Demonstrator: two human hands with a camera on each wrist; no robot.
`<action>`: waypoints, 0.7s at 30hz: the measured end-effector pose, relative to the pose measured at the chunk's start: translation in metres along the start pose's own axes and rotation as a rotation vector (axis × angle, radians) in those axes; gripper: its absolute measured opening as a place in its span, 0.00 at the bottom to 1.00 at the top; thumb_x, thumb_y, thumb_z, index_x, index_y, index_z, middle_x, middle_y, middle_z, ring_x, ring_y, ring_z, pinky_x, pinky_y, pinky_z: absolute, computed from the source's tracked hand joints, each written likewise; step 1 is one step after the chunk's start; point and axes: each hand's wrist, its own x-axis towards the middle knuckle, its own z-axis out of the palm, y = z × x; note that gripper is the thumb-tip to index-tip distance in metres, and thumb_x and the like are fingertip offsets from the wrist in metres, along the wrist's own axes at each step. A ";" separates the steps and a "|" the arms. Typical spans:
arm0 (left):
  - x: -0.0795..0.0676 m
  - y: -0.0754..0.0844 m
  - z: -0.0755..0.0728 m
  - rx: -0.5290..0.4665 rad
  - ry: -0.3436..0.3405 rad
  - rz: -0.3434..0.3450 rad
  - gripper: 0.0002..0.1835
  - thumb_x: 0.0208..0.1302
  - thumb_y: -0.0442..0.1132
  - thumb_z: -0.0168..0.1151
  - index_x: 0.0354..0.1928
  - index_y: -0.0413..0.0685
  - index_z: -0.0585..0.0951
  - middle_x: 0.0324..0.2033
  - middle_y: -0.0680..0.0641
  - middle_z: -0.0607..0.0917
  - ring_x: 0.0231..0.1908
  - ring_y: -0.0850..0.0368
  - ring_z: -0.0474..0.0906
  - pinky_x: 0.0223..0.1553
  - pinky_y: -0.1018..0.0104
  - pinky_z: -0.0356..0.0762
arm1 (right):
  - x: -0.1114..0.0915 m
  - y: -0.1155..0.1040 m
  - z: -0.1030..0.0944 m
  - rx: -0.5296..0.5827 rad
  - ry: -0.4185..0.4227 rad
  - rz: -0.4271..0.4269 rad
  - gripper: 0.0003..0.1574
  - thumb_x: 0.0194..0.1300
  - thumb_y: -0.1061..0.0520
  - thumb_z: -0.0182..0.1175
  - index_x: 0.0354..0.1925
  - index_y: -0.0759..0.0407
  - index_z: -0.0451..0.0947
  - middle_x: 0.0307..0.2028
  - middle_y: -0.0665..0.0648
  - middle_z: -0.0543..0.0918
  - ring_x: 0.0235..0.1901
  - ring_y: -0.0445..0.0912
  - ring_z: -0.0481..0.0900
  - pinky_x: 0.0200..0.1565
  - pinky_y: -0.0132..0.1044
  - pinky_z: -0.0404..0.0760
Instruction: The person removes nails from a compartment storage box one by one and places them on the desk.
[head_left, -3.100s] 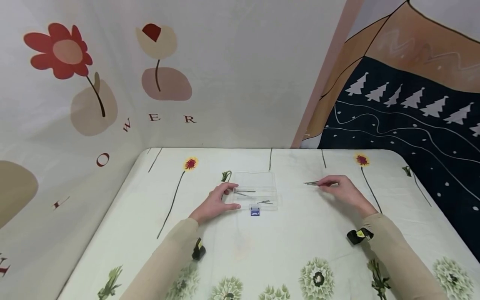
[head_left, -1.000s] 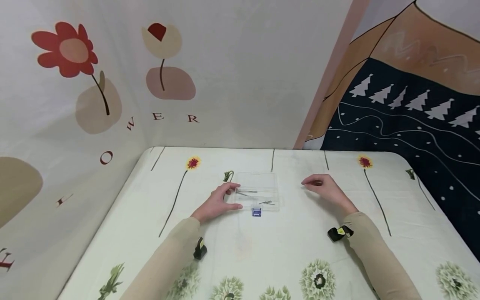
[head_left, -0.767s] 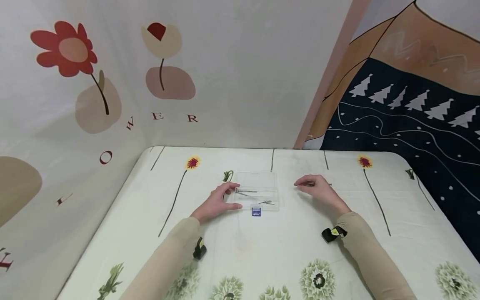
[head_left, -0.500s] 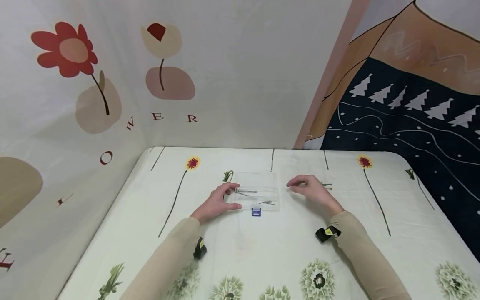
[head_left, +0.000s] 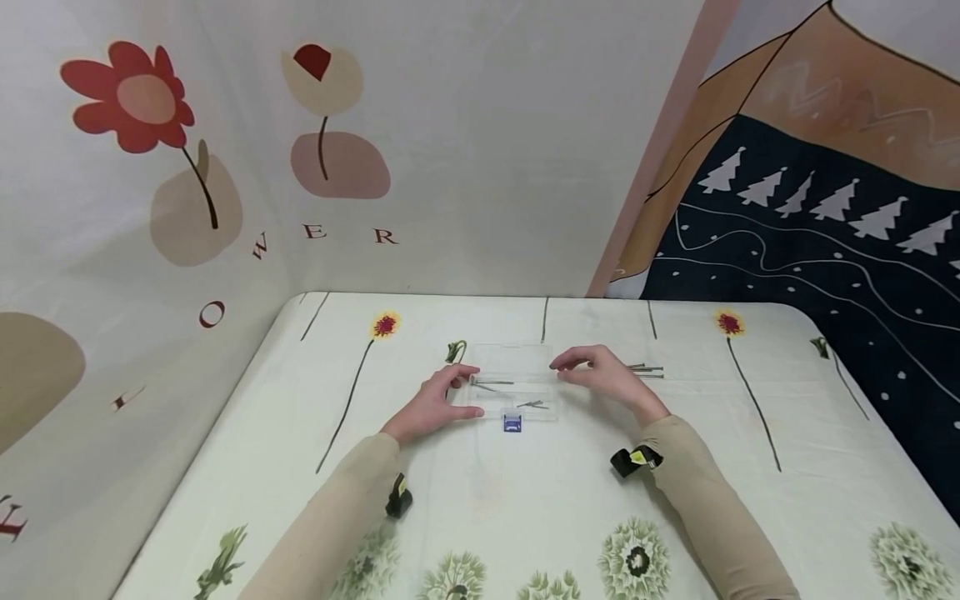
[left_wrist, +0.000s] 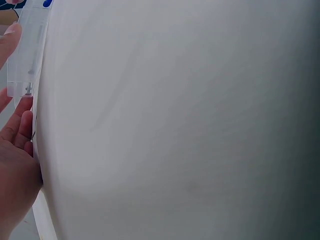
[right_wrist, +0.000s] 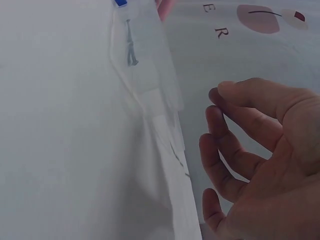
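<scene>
In the head view, a clear plastic box (head_left: 512,358) with compartments and a blue latch (head_left: 512,423) lies near the table's middle. Long thin nails (head_left: 495,383) lie in one compartment, shorter ones (head_left: 533,405) in the front one. My left hand (head_left: 435,403) grips the box's left end between thumb and fingers; the left wrist view shows the thumb against the box wall (left_wrist: 25,60). My right hand (head_left: 600,372) hovers at the box's right edge. Its fingers are loosely bent and hold nothing in the right wrist view. Several nails (head_left: 647,371) lie on the cloth behind it.
A white floral cloth (head_left: 487,508) covers the table. A printed curtain (head_left: 487,150) hangs behind and to the left, and a dark tree-patterned one (head_left: 810,242) at the right. Black wrist cameras (head_left: 636,459) sit on both forearms.
My right hand has set several nails down on the cloth and moved left to the box's right edge. The left hand has stayed on the box.
</scene>
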 end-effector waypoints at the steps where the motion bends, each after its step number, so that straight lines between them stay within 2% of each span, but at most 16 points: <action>1: 0.000 0.000 0.000 -0.002 -0.001 0.001 0.37 0.52 0.47 0.76 0.64 0.52 0.72 0.54 0.49 0.73 0.53 0.51 0.66 0.54 0.51 0.62 | 0.001 -0.001 0.001 0.002 -0.003 0.000 0.13 0.66 0.60 0.61 0.47 0.62 0.83 0.45 0.58 0.84 0.46 0.50 0.76 0.53 0.52 0.66; 5: 0.000 0.000 -0.001 -0.007 -0.007 -0.002 0.37 0.51 0.46 0.76 0.64 0.53 0.72 0.54 0.49 0.73 0.53 0.51 0.65 0.54 0.51 0.62 | 0.004 -0.009 0.006 0.007 -0.015 -0.003 0.14 0.67 0.62 0.60 0.49 0.65 0.82 0.47 0.61 0.83 0.50 0.54 0.75 0.57 0.59 0.60; 11: 0.001 0.000 -0.001 0.000 -0.006 -0.009 0.37 0.51 0.46 0.76 0.64 0.53 0.72 0.54 0.50 0.73 0.53 0.52 0.66 0.54 0.52 0.62 | 0.004 -0.029 0.013 0.036 -0.045 -0.025 0.14 0.66 0.66 0.58 0.49 0.71 0.80 0.51 0.67 0.80 0.58 0.61 0.70 0.61 0.62 0.55; 16: 0.001 0.000 0.000 -0.002 -0.008 -0.016 0.37 0.52 0.45 0.76 0.64 0.53 0.72 0.54 0.50 0.73 0.53 0.52 0.65 0.54 0.53 0.62 | 0.012 -0.022 0.023 0.060 -0.061 -0.046 0.13 0.65 0.64 0.60 0.48 0.66 0.81 0.53 0.64 0.79 0.60 0.58 0.68 0.63 0.59 0.54; 21: 0.001 0.001 0.001 0.001 -0.002 -0.009 0.36 0.52 0.45 0.76 0.64 0.52 0.72 0.53 0.50 0.73 0.53 0.52 0.66 0.54 0.51 0.63 | 0.019 -0.016 0.033 0.061 -0.095 -0.058 0.12 0.63 0.60 0.63 0.46 0.60 0.84 0.56 0.61 0.77 0.62 0.56 0.67 0.63 0.58 0.57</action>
